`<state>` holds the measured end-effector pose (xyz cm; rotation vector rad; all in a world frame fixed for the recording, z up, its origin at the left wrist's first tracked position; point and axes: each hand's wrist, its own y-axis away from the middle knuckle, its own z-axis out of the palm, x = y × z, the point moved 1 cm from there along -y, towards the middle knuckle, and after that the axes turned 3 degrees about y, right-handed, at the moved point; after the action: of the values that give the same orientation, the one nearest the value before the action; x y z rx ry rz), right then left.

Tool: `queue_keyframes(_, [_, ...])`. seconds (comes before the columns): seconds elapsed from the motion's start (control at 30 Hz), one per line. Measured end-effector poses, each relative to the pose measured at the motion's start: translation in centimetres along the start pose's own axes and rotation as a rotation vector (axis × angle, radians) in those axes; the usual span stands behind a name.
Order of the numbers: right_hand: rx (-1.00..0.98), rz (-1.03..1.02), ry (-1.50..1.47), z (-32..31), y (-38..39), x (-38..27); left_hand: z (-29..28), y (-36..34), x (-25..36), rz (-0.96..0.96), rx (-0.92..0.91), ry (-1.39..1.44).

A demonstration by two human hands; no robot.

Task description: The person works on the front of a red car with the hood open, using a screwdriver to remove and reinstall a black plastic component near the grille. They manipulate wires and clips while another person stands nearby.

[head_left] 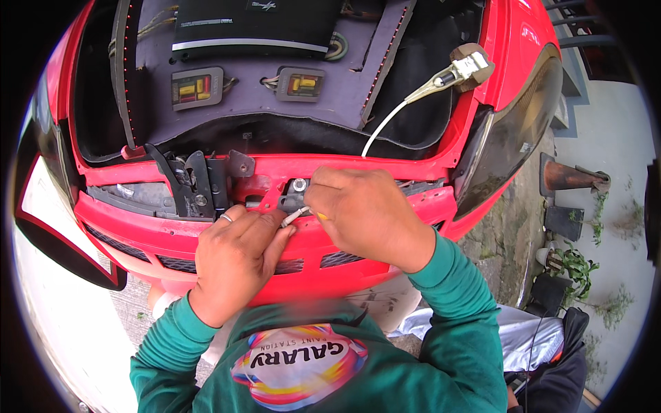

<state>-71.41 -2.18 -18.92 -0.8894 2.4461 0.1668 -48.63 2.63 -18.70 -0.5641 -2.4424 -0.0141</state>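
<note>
At the red front panel (289,165) of an open car compartment, both my hands meet over a small metal latch fitting (297,187) with a round bolt. My left hand (237,251), a ring on one finger, is closed with its fingertips at one end of a thin whitish cord-like piece (295,216). My right hand (368,213) pinches at its other end, its fingers mostly hidden under the knuckles. A white cable (383,127) runs down from a white plug-like fitting (470,67) and passes out of sight behind my right hand.
A black hinge-like bracket (196,182) stands left of my hands. Inside the compartment lie a black amplifier-like box (255,27) and two small circuit boxes (197,88). The headlight (509,151) is at the right. An orange cone (571,176) and potted plants (577,270) line the wall.
</note>
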Motion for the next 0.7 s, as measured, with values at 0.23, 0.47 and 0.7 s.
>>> queue_keyframes(0.23, [-0.014, 0.008, 0.039, -0.2, 0.3, -0.8, -0.7, 0.6, -0.6, -0.045, 0.032, 0.136])
queue_keyframes(0.47, [-0.057, -0.148, -0.03, -0.2, -0.8, -1.7, -0.7, 0.9, -0.8, 0.038, 0.039, 0.122])
queue_keyframes(0.7, [-0.105, -0.132, 0.008, -0.2, -1.1, -1.5, -0.7, 0.9, -0.9, 0.062, 0.016, 0.109])
